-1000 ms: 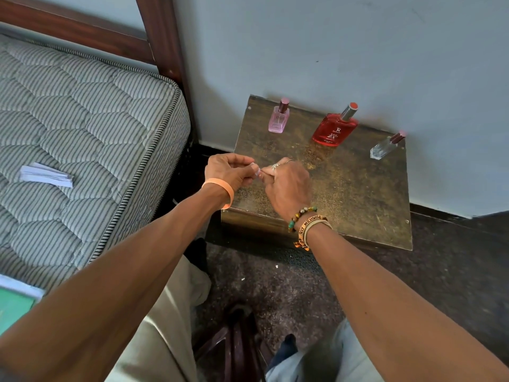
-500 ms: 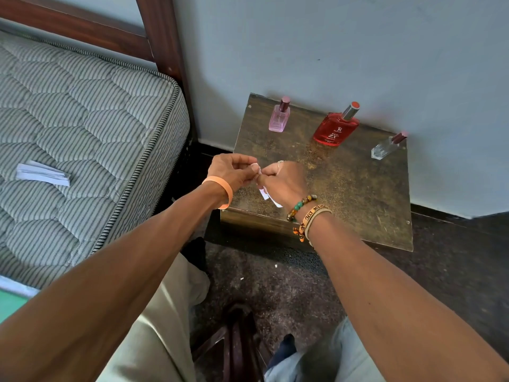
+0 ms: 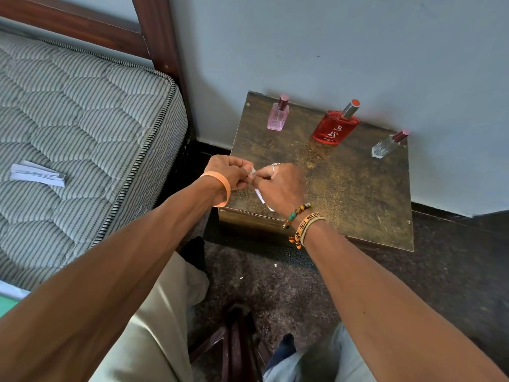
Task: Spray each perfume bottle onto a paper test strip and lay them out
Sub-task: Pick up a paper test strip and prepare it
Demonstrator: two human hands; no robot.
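Three perfume bottles stand along the back of a small brown table (image 3: pixel 358 194): a pink bottle (image 3: pixel 278 117) at left, a red bottle (image 3: pixel 334 128) in the middle, a clear bottle (image 3: pixel 385 146) at right. My left hand (image 3: pixel 228 172) and my right hand (image 3: pixel 281 186) meet over the table's front left part. Both pinch a white paper strip (image 3: pixel 260 195) between fingertips; its lower end hangs below my right hand. The hands hide most of the strip.
A striped mattress (image 3: pixel 82 128) lies at left with a stack of white paper strips (image 3: pixel 37 175) on it. A dark wooden bedpost (image 3: pixel 162 45) stands beside the wall. Dark floor lies under the table and my knees.
The strip, hidden between my fingers a second ago, now hangs out below my right hand. Both hands stay together over the table's front left part.
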